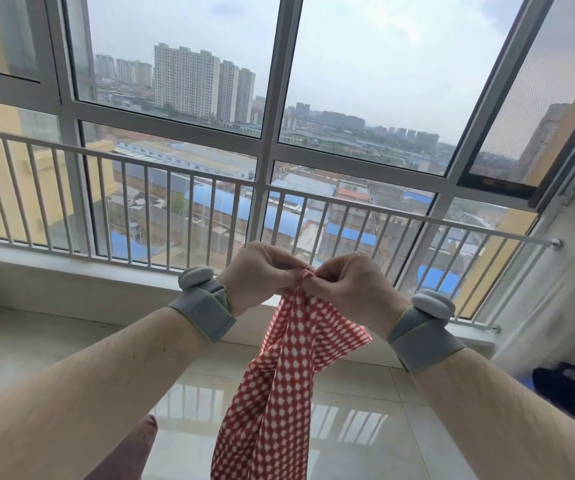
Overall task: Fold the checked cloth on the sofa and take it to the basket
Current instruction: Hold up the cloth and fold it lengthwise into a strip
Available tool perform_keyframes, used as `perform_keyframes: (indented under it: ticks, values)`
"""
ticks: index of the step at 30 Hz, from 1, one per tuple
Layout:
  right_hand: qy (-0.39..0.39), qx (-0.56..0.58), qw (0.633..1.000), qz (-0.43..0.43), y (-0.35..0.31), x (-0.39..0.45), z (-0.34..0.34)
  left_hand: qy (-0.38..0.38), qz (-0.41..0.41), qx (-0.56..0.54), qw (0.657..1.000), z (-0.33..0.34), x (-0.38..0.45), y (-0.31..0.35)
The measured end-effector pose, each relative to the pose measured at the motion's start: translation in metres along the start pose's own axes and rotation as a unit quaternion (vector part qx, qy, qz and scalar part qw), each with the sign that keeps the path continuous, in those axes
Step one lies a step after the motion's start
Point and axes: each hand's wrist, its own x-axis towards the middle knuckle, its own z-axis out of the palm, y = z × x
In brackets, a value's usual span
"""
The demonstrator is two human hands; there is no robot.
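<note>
The checked cloth (280, 382) is red with small white checks. It hangs in loose folds from my two hands, raised in front of the window. My left hand (261, 271) and my right hand (343, 284) are side by side, touching, and both pinch the cloth's top edge between fingers and thumb. The cloth's lower end runs out of the bottom of the view. A grey strap with a white puck sits on each wrist. No basket is in view.
A tall window with a white railing (209, 188) and a low sill fills the view ahead. Glossy floor tiles (365, 420) lie below. A mauve sofa corner (140, 441) shows at bottom left. A dark bag (570, 386) sits on the floor at right.
</note>
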Motion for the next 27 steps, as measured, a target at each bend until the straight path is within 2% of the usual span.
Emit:
perform_keyframes:
  ticks: [5,17,21,27]
  values:
    - [0.022,-0.007,1.000,0.018,0.0001,-0.0001,0.0050,-0.007,-0.003,-0.016,1.000,-0.0023,-0.0024,-0.0021]
    - [0.017,-0.005,0.997,0.069,0.0000,0.0014,0.0065,-0.035,-0.036,-0.056,0.997,-0.0053,-0.0043,-0.0047]
    - [0.033,-0.021,0.996,0.078,0.0018,0.0042,0.0066,-0.045,-0.013,-0.035,0.998,-0.0004,-0.0067,-0.0034]
    - [0.038,-0.053,0.996,0.063,0.0059,0.0066,0.0077,-0.012,-0.016,-0.016,1.000,0.0036,-0.0019,-0.0069]
